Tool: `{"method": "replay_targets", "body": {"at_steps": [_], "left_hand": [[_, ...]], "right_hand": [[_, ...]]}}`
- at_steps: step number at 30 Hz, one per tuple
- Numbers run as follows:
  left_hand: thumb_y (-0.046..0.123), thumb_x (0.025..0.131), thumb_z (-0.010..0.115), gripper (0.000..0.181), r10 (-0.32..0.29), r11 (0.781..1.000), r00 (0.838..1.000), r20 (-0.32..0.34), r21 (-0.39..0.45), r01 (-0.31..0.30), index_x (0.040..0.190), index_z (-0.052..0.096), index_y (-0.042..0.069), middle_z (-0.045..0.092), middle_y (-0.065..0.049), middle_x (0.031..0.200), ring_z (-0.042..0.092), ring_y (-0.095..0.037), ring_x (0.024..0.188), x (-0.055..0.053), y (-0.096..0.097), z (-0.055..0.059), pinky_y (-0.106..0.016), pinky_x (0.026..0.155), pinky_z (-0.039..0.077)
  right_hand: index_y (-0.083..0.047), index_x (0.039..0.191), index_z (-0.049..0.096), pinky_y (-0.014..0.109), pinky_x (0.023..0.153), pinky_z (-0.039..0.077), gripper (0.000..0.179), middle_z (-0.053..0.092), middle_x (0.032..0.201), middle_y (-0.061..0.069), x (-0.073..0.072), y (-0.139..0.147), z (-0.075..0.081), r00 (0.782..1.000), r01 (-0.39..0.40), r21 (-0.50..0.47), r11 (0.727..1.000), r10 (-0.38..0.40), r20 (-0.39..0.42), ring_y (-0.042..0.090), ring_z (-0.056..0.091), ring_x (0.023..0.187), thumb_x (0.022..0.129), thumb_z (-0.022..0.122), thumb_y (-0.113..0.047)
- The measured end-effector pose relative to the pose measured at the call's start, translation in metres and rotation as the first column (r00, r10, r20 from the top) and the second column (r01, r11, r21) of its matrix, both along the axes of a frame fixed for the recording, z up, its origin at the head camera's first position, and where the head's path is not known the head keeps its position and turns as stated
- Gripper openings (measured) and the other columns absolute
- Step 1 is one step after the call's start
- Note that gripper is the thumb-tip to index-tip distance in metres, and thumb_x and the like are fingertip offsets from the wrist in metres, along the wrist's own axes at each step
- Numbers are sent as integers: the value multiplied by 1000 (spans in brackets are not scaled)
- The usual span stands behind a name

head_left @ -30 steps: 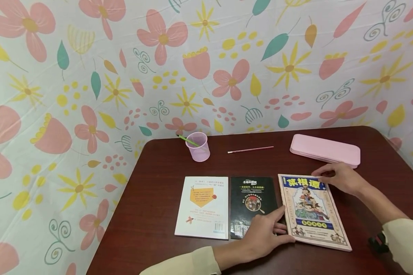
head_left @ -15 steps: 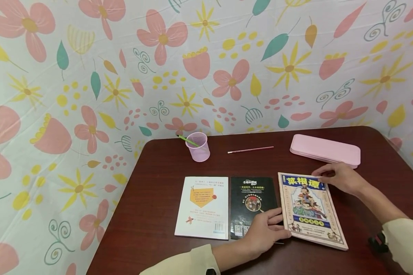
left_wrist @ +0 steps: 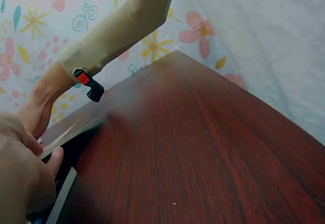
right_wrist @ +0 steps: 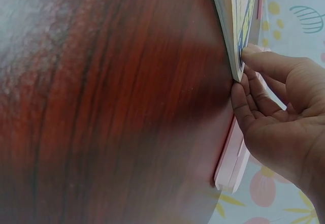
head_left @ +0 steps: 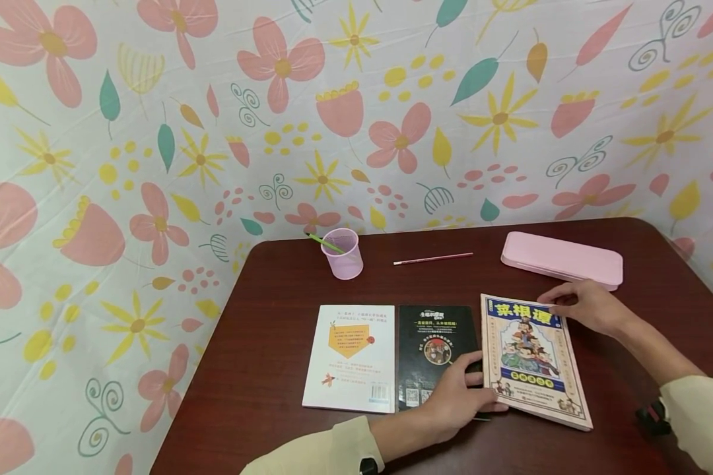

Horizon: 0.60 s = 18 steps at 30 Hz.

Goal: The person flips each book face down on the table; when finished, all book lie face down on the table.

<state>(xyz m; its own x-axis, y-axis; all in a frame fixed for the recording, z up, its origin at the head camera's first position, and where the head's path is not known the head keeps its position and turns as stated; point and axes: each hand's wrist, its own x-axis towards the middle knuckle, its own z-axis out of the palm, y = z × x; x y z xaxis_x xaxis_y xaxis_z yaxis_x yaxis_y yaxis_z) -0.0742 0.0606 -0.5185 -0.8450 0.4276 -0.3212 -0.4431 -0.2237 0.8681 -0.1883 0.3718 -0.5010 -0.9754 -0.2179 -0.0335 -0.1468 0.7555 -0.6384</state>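
A comic book (head_left: 525, 356) with a yellow-lettered blue title and cartoon figures lies slightly slanted at the right. My right hand (head_left: 594, 313) pinches its top right corner; in the right wrist view, the thumb is on the cover and the fingers (right_wrist: 244, 104) are underneath. At the book's lower left edge, my left hand (head_left: 451, 399) holds on with thumb and fingers, as its thumb (left_wrist: 56, 160) by the edge shows in the left wrist view. Beneath this hand is a black book (head_left: 430, 330), partly covered by it. A white book (head_left: 350, 356) lies left of that one.
Behind the books stand a lilac mesh cup (head_left: 346, 257) with a green pencil (head_left: 325, 243) and a pink pencil case (head_left: 561, 257). A thin red pencil (head_left: 434, 258) lies between them. The dark wooden table (head_left: 243, 369) meets a flowered cloth (head_left: 214, 132) at the back.
The comic book's lower end has swung left, so it lies straighter and closer to the black book. My left hand has shifted slightly left with it; my right hand stays at the corner.
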Motion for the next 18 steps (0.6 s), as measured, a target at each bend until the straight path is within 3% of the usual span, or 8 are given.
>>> {"method": "replay_targets", "body": {"at_steps": [10, 18], "left_hand": [[-22, 95, 60, 65, 6, 997, 1000, -23, 72, -5, 151, 49, 12, 72, -16, 115, 74, -39, 103, -2, -2, -1, -42, 82, 65], [-21, 95, 58, 66, 13, 993, 999, -42, 120, -7, 150, 50, 14, 71, -16, 119, 73, -40, 106, 0, -5, 1, -40, 81, 65]], "right_hand": [[1, 118, 78, 25, 69, 45, 23, 74, 115, 20, 1, 0, 5, 1000, -21, 23, 1000, 20, 21, 26, 55, 94, 100, 75, -12], [2, 128, 73, 31, 77, 46, 33, 68, 124, 25, 2, -1, 12, 995, -46, 20, 999, 44, 88, 31, 54, 102, 104, 70, -20]]}}
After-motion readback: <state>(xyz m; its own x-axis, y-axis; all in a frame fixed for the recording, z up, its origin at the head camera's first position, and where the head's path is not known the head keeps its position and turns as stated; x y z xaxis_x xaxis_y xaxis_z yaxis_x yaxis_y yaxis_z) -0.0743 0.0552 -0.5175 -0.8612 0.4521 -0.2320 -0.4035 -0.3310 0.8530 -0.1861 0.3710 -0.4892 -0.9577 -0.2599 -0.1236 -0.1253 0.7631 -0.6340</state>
